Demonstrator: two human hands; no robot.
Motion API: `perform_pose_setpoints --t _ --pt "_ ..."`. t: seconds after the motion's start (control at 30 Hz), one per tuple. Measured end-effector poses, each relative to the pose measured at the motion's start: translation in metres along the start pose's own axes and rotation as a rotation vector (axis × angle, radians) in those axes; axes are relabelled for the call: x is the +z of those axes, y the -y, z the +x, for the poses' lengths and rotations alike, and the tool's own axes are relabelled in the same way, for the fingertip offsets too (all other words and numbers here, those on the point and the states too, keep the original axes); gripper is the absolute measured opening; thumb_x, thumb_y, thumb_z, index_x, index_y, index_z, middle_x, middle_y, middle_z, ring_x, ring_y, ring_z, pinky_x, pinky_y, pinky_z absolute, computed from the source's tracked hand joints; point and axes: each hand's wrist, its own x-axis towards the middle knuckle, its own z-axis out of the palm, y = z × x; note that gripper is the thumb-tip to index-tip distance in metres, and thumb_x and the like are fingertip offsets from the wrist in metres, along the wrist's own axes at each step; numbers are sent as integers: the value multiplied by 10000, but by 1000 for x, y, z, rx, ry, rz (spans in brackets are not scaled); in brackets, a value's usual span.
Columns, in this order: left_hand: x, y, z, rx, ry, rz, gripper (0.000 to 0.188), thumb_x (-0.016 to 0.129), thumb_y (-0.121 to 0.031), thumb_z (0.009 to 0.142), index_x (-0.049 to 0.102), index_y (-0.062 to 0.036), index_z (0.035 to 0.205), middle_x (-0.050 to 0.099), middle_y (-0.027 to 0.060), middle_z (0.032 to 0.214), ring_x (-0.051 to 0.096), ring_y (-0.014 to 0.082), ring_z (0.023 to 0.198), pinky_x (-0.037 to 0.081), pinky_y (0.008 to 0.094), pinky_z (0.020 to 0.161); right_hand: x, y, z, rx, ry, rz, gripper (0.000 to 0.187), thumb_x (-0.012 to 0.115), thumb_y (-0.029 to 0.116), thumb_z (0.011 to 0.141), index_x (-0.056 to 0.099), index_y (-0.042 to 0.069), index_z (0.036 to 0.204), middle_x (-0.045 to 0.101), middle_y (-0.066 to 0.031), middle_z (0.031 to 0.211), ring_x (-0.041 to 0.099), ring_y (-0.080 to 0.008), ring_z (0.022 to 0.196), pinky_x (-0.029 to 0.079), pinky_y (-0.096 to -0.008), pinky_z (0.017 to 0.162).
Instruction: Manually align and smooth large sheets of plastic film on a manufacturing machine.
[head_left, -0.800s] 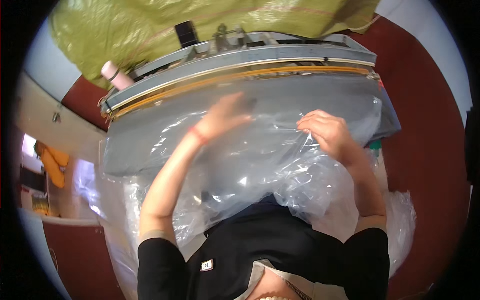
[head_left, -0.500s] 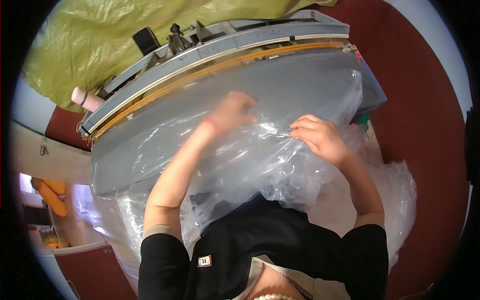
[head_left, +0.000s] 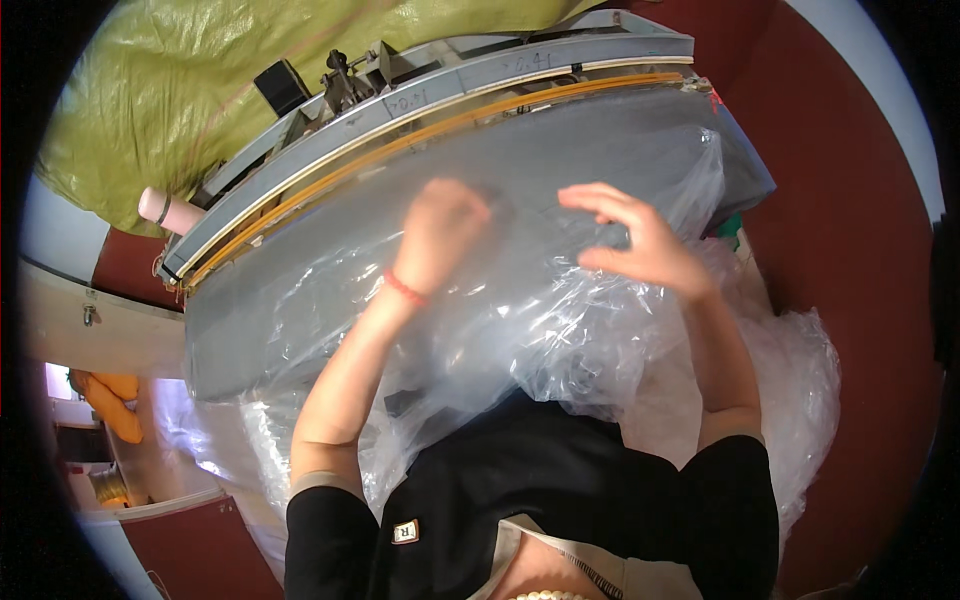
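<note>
Clear plastic film [head_left: 560,350] lies crumpled over the near part of a grey flat work surface [head_left: 540,150] and hangs down toward my body. My left hand [head_left: 440,235], a red bracelet at its wrist, is over the middle of the surface. Motion smears its fingers, so whether they grip anything cannot be made out. To the right of it, my right hand [head_left: 645,245] hovers by the film with thumb and fingers spread apart and nothing between them.
A long grey metal frame [head_left: 480,75] with an orange strip [head_left: 450,122] runs along the far edge. On it sit a black box [head_left: 283,88] and a metal clamp-like fitting [head_left: 345,85]. A pink cylinder [head_left: 168,210] is at far left; yellow-green sheeting [head_left: 190,70] lies behind.
My left hand has shifted slightly left. My right hand has risen a little, its fingers opening away from the thumb. The film beneath has bunched somewhat differently.
</note>
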Motion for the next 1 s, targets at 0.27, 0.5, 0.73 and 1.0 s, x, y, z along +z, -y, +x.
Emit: perform_pose_setpoints --t 0.27,0.5,0.73,1.0 --pt "6 -18 9 235 -226 77 174 626 -46 706 540 -31 857 563 55 786 519 183 716 411 273 633 32 -24 53 536 10 533 163 617 191 776 618 38 833 606 1 685 564 -96 642 428 -227 588" --pt "-2 29 -24 -672 509 -1033 117 519 -37 771 567 14 864 504 -3 609 432 49 477 327 184 420 -11 -99 29 451 -423 -108 133 594 163 774 601 34 744 590 -31 620 564 -133 565 417 -279 506" --pt "-1 38 -37 -749 611 -994 96 522 -94 806 579 -39 861 527 -9 606 464 59 491 334 175 451 -97 -175 -33 575 -675 -1170 151 626 193 705 584 48 697 576 -88 729 564 -271 722 463 -374 595" --pt "14 35 -37 -756 386 -987 99 511 -153 856 526 -58 834 520 -11 615 489 65 528 370 177 482 -125 -199 -29 905 -914 -955 225 676 217 665 609 63 815 546 -85 890 535 -271 868 464 -382 699"
